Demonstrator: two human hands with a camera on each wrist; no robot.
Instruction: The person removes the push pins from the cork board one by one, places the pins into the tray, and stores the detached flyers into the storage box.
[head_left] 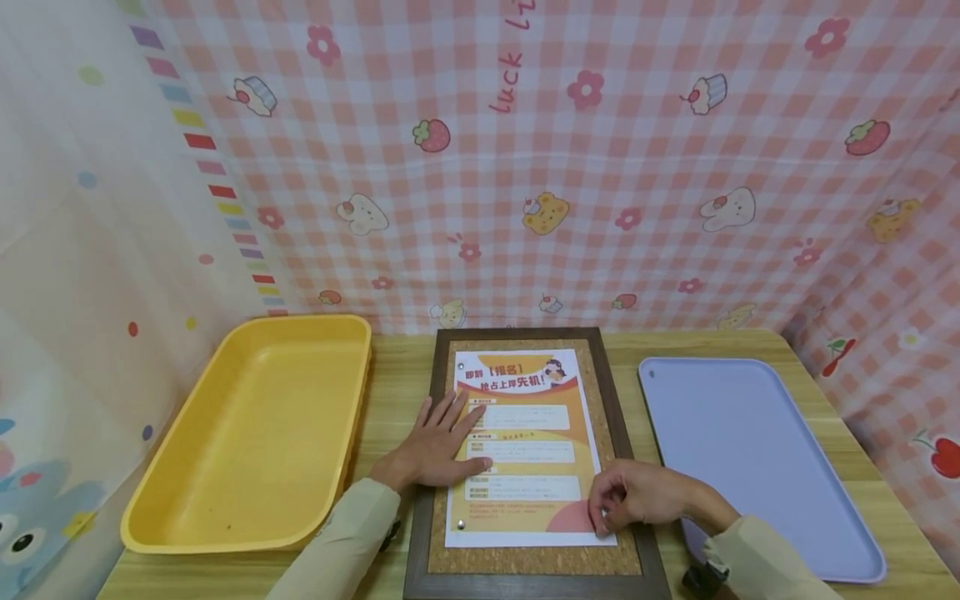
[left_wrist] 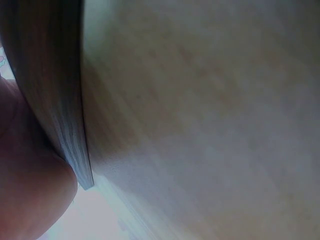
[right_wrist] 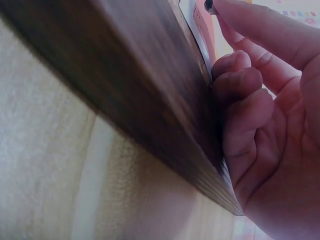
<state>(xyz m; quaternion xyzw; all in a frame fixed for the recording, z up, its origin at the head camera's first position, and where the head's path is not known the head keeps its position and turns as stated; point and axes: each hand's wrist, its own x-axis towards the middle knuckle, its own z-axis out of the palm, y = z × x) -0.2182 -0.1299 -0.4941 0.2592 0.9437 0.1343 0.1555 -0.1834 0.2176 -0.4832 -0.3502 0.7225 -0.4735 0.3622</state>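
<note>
A printed poster (head_left: 525,500) in orange, red and white lies on a cork board (head_left: 540,562) with a dark wooden frame (head_left: 618,400). Silver thumbtacks sit at its upper left and lower left corners. My left hand (head_left: 435,446) rests on the poster's left side, fingers spread. At the poster's lower right corner, my right hand (head_left: 637,493) pinches a small dark, shiny thumbtack (right_wrist: 209,6) between thumb and index finger. Its other fingers curl against the frame in the right wrist view. Only part of the left hand shows beside the frame in the left wrist view.
A deep yellow tray (head_left: 258,433) stands on the wooden table (head_left: 390,375) left of the board. To the right lies a shallow lavender tray (head_left: 757,458), partly under the right forearm. Pink checked cloth (head_left: 480,183) hangs behind the table.
</note>
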